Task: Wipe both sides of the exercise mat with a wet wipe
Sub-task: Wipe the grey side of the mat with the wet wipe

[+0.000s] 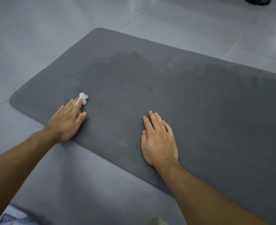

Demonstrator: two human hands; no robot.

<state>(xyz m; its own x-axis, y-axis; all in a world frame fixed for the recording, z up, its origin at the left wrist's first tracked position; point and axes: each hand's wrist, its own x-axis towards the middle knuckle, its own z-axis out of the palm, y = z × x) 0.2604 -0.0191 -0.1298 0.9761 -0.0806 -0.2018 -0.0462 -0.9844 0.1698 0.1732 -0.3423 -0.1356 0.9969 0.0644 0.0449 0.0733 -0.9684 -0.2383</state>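
Right forearm (215,197) enters at lower right; right hand (159,140) lies flat, steadying the mat (166,78) on the floor (36,38). Left hand (67,120), fingers straight, presses the wipe (83,99) centre-left. Neither grip is closed. Overlapping, firm strokes suit best.

**Tiled floor (36,38) and edge clutter**

The grey floor stretches away left of the left hand (67,120). Far beyond the right hand (159,140) sits a dark object (258,0), cut off by the frame. Pale fabric (12,215) shows nearer than the left hand.
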